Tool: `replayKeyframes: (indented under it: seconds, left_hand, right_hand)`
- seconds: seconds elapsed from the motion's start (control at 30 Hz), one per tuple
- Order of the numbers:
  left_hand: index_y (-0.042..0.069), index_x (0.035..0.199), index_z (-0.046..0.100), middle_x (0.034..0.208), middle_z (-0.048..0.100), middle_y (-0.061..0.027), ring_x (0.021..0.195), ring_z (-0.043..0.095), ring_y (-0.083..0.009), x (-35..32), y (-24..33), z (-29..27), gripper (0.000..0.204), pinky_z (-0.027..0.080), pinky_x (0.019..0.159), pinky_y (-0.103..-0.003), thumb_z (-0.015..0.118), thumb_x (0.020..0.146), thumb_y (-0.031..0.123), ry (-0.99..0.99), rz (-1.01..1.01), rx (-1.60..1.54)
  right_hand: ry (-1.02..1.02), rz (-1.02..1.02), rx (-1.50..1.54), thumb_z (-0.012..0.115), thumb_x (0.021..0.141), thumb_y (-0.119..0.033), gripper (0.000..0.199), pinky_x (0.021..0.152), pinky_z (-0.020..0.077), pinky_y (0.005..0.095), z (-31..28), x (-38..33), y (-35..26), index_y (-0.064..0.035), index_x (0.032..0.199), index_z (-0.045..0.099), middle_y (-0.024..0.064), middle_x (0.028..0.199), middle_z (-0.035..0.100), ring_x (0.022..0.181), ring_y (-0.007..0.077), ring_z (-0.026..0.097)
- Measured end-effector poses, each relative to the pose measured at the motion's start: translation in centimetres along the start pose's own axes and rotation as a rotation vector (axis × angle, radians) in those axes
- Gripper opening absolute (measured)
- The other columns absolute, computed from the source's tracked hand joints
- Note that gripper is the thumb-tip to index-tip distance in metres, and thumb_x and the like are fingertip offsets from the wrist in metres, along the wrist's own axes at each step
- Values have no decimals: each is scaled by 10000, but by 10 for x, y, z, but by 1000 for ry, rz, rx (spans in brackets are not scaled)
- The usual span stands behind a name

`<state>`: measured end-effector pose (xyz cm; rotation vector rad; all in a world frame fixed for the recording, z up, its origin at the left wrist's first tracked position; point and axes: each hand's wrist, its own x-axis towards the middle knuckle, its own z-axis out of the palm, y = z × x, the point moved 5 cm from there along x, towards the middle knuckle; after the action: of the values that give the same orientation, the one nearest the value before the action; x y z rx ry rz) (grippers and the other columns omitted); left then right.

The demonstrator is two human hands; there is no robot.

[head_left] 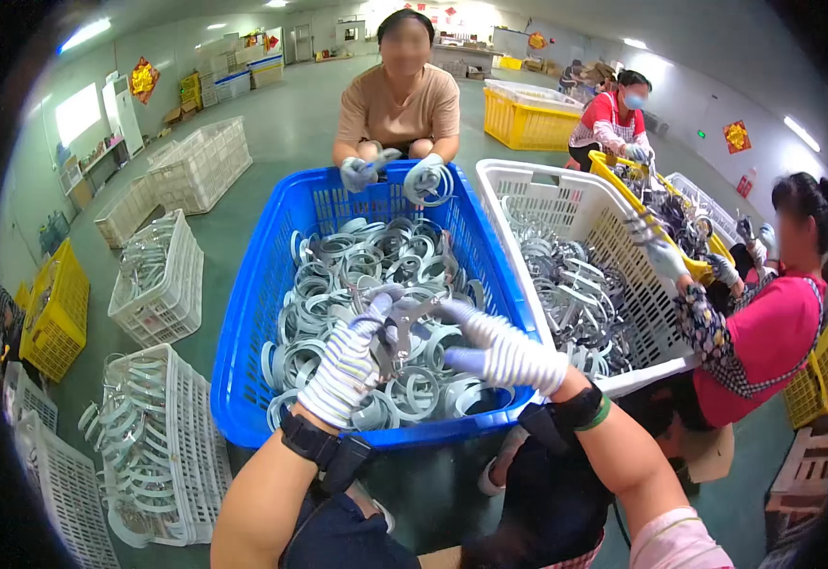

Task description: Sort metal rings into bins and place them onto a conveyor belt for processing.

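Observation:
My left hand (346,370), in a striped glove, is closed around a flat grey metal piece (403,334) with holes or cutouts; its exact kind is unclear. From the right comes my right hand (514,349), also gloved, its thumb and fingers stretched out and apart. Its fingertips are at the metal piece's right end; whether they touch it I cannot tell. Both hands are over a blue plastic crate (234,360) heaped with pale grey ring-shaped bands (314,284). Some of the heap is hidden under my hands.
Across the crate, a crouching person's gloved hands (423,180) hold several rings. A white crate (656,299) of similar parts adjoins on the right, beside a pink-sleeved co-worker (765,341). Beyond is a yellow crate (613,171). White crates (196,455) of rings stand at left.

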<state>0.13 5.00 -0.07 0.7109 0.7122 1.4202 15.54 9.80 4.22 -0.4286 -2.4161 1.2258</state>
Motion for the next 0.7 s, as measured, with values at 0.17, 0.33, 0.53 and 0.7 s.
replayKeyframes:
  seconds: [0.17,0.33,0.53,0.7]
  left_hand:
    - [61,1171,506,780,582,2,582,494,-35,-3,-1,41,351,420,505,-184,540,905,288,36,68,222]
    - [47,1101,564,716,596,-4,580,503,-40,-8,3,13,334,391,492,-192,564,892,307,43,156,663]
    - [19,963,594,716,593,-109,696,581,-252,-17,-23,31,354,441,652,-374,611,824,344,-262,156,1536]
    - [38,1012,613,1012,586,-123,975,548,-259,-18,12,39,202,428,858,-351,565,853,153,-148,788,1247]
  right_hand:
    - [-34,209,120,576,826,-111,265,854,426,319,20,-6,3,-17,1071,542,105,977,604,941,195,553]
    - [303,290,401,581,862,-173,177,586,427,206,-3,-11,20,-57,992,610,-19,808,578,712,60,504]
    - [214,-11,-68,578,863,-284,296,667,450,304,3,-17,9,-37,1024,591,101,838,613,747,134,555]
    - [449,205,434,598,850,-230,200,553,430,284,-12,-20,5,-45,928,601,24,691,563,535,126,498]
